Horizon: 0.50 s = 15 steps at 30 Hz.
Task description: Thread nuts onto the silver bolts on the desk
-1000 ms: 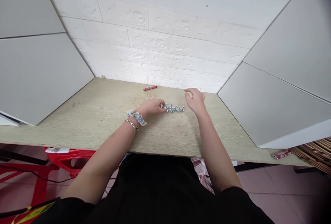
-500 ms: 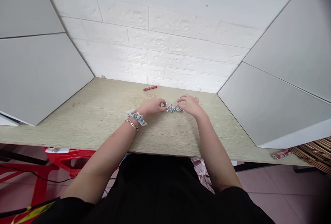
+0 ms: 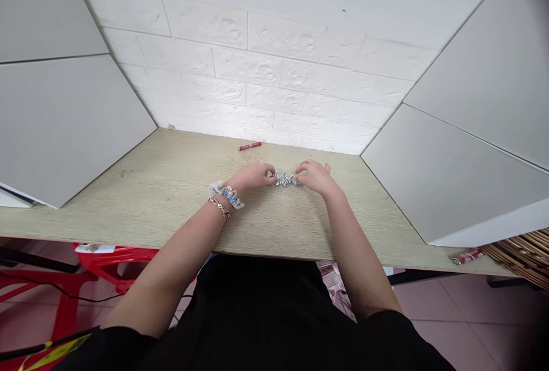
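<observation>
A small cluster of silver metal pieces (image 3: 285, 178), which look like bolts or screws with some standing upright, lies on the wooden table between my hands. My left hand (image 3: 256, 176) rests at the cluster's left end. Its thumb and forefinger curve apart around the nearest pieces, seeming to touch them. At the right end is my right hand (image 3: 314, 177), its fingers bent and spread, thumb by the outermost pieces and partly covering them. I see nothing gripped in either hand. A scrunchie (image 3: 227, 194) and a chain bracelet (image 3: 219, 207) circle my left wrist.
A red pen-like tube (image 3: 249, 146) lies behind the cluster, near the white brick-pattern wall (image 3: 266, 65). Grey-white panels (image 3: 72, 125) stand at both sides. Another red tube (image 3: 467, 256) and a woven brown item (image 3: 521, 254) are at the front right. A red stool (image 3: 115, 262) is below.
My right hand has shifted slightly down and inward, now covering more of the cluster's right end. My left hand stays in nearly the same place.
</observation>
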{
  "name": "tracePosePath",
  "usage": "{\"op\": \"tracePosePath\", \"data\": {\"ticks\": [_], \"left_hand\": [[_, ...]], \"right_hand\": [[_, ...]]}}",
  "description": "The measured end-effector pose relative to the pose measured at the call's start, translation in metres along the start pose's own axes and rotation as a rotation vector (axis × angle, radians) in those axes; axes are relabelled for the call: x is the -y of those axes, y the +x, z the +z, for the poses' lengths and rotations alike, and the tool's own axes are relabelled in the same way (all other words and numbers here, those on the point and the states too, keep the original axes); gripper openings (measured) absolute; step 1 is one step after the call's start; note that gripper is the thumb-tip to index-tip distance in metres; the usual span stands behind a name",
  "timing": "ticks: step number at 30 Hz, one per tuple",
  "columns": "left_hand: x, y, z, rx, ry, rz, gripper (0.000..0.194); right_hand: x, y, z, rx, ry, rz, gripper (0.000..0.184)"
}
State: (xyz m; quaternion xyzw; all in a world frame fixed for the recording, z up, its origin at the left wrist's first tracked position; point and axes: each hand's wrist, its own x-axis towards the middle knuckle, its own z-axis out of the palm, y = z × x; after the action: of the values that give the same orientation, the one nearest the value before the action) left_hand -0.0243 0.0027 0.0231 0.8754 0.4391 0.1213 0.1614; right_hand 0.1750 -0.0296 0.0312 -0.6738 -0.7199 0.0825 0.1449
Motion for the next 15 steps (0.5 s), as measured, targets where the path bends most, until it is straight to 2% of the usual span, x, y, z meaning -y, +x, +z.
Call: {"op": "tracePosePath", "data": {"ticks": [9,15], "left_hand": [[-0.0063,-0.0045,-0.0047,-0.008,-0.013,-0.041,0.049],[-0.0075,-0.005,-0.0044,-0.017,-0.006,-0.034,0.046]], "right_hand": [[0.0009,-0.002,-0.0019,0.028,-0.025,0.037,0.015],[0.0009,-0.0012,-0.0017,0.009,-0.03,0.026,0.018]]}}
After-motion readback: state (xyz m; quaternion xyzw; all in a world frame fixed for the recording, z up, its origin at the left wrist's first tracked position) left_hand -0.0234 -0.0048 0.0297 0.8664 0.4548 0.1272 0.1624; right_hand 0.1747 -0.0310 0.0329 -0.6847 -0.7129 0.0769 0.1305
